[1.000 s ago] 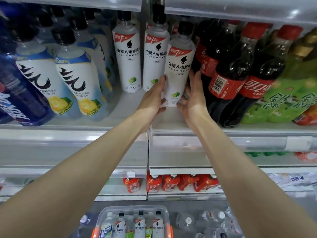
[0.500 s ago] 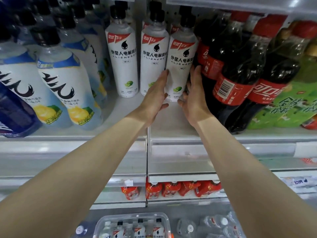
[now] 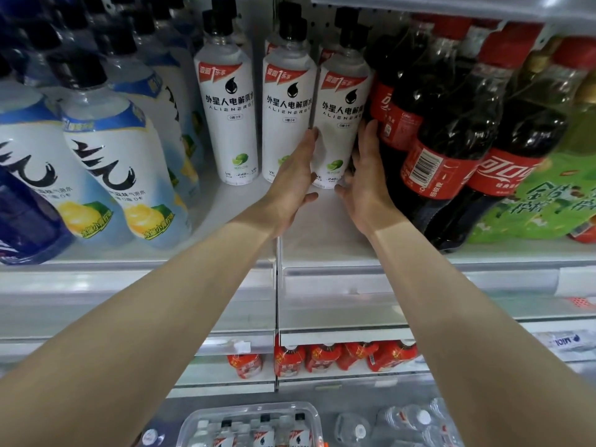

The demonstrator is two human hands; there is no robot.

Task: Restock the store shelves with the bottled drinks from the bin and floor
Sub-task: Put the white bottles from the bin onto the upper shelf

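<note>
Pressed white-sleeved black-capped plastic bottle [image 3: 342,124] between left hand [image 3: 293,185] and right hand [image 3: 367,179], fingers straight. Stood upright, rightmost in row on white shelf [image 3: 322,227], beside cola bottles [image 3: 451,130]. Likely full, heavyish, slick; mid-body grip safest.

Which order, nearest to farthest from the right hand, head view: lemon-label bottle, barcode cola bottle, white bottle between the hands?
1. White bottle, touching the right hand, on its left.
2. Barcode cola bottle, just right of that hand.
3. Lemon-label bottle, far left, beyond the left hand.
</note>
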